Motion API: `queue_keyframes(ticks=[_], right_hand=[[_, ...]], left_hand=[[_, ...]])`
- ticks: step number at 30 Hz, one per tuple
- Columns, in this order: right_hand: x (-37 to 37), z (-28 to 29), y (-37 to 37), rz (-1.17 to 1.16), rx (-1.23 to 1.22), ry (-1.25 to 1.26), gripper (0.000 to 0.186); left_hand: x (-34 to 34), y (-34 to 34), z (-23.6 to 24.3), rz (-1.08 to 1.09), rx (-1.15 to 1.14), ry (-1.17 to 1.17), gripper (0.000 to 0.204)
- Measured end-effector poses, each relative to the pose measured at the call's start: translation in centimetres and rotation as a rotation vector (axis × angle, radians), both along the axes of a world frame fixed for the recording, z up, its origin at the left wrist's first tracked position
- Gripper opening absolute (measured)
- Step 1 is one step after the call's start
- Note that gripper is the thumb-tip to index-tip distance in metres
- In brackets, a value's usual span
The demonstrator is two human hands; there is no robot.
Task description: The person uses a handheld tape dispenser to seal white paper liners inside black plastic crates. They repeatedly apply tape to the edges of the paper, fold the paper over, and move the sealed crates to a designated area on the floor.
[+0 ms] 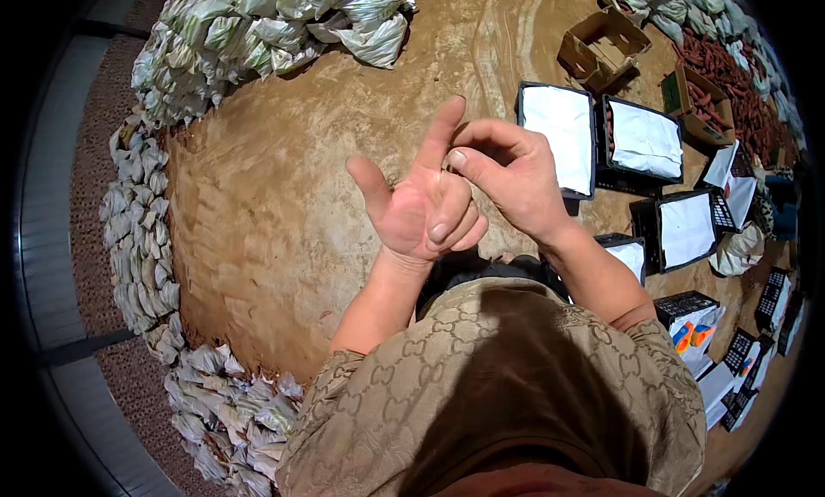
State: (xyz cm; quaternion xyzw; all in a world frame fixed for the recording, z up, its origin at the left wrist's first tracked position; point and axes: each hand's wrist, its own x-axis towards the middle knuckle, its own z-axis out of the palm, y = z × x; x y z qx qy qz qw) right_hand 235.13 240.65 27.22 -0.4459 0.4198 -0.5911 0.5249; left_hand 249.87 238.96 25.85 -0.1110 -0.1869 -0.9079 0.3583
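Note:
My left hand (419, 206) is held up in front of me, palm toward me. Its thumb and index finger stretch apart, while the other fingers curl toward the palm; I see nothing held in it. From the right, my right hand (521, 172) reaches across to it. Thumb and index finger of that hand are pinched together at the base of my left index finger. Whatever sits in the pinch, if anything, is too small to make out. Both hands are in the air above the brown dirt floor (275, 205).
On the right stand several black crates covered with white paper (646, 138), an open cardboard box (604, 46) and a box of reddish roots (706, 108). A heap of similar roots (730, 71) lies behind. White sacks (258, 33) are piled far left and along the left wall (142, 213).

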Motion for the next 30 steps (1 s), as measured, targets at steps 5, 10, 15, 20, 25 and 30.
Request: queue_keyframes(ticks=[5,10,15,20,25,30], right_hand=[[0.1,-1.5,-9.5,-0.033,0.076,-0.018,0.009],[1.0,-2.1,-20.8,-0.036,0.192,0.14,0.009],[2.0,-1.1,-31.9,0.017,0.337,-0.029,0.01],[1.1,-0.8,-40.9,0.034,0.413,-0.134,0.012],[-3.9,-4.7,-48.7,-0.029,0.164,-0.041,0.006],[-11.5,-6.6,-57.0,-0.07,0.206,-0.232,0.011]], left_hand=[[-0.4,-9.7,-2.2,0.057,-0.038,-0.057,0.114],[1.6,-21.5,-4.4,0.111,-0.235,-0.369,0.121],[2.5,-32.5,-3.4,0.173,-0.314,-0.664,0.126],[1.1,-41.6,-3.9,0.223,-0.362,-0.761,0.124],[-2.2,-51.0,-4.2,0.027,-0.184,-0.57,0.124],[-8.4,-62.2,-5.0,-0.166,0.133,-0.066,0.105]])
